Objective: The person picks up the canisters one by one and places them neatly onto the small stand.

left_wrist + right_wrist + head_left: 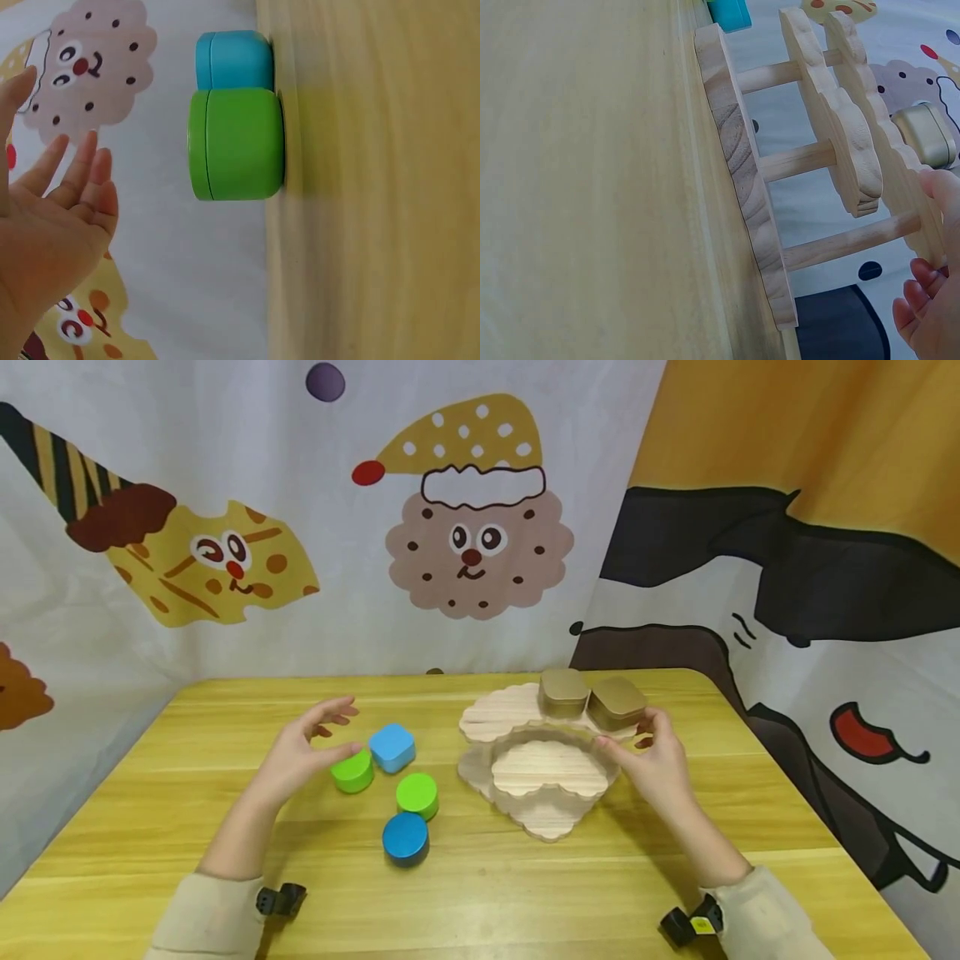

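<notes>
In the head view, my left hand (303,747) hovers beside a round green tin (352,771), thumb and fingers spread and holding nothing. The left wrist view shows this hand apart from the green tin (240,144) and a light blue tin (238,60) behind it. A tiered wooden stand (551,767) with scalloped boards is on the right side. Its top board (498,712) bears two gold tins (564,692). My right hand (656,766) pinches the right end of that board, with the thumb (939,191) at its edge and fingers bent around the end.
Another round green tin (417,795) touches a dark blue round tin (406,838) left of the stand. The wooden table (495,902) ends at a printed cloth (337,643) hanging behind it. A small black camera (281,900) sits on each wrist.
</notes>
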### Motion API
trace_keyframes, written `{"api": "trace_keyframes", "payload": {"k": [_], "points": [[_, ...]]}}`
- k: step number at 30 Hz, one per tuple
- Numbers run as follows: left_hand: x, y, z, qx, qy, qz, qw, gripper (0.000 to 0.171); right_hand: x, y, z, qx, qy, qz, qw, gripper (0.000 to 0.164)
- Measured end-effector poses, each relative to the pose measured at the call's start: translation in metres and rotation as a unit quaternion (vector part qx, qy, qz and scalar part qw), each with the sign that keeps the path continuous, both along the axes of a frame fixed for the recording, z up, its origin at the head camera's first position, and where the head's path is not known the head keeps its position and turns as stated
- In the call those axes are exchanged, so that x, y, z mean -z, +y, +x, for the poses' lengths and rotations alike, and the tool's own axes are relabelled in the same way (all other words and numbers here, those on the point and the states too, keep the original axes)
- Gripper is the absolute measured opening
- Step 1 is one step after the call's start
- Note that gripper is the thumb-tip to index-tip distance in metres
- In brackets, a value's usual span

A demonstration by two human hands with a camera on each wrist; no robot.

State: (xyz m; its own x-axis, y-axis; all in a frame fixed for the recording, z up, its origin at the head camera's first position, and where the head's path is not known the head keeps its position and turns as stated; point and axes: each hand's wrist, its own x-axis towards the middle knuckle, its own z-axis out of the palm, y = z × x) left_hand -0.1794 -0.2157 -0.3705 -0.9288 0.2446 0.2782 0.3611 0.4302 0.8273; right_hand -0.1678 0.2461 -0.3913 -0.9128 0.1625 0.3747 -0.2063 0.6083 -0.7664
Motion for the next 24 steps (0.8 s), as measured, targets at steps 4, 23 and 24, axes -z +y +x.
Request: {"api": "trace_keyframes", "payload": {"k": [4,23,24], "points": [[0.009,-0.007,-0.003,0.002,-0.023,-0.015,0.9996,0.063,0.0,0.0,0.001,0.001,-0.003,0.002,1.0,0.062],[0.04,-0.029,-0.007,0.028,-0.076,-0.038,0.996,0.066,-0.001,0.0,0.001,-0.001,-0.01,0.003,1.0,0.064],[0.042,-0.029,-0.007,0.03,-0.078,-0.039,0.9958,0.066,-0.001,0.0,0.001,-0.002,-0.011,0.003,1.0,0.064]]}}
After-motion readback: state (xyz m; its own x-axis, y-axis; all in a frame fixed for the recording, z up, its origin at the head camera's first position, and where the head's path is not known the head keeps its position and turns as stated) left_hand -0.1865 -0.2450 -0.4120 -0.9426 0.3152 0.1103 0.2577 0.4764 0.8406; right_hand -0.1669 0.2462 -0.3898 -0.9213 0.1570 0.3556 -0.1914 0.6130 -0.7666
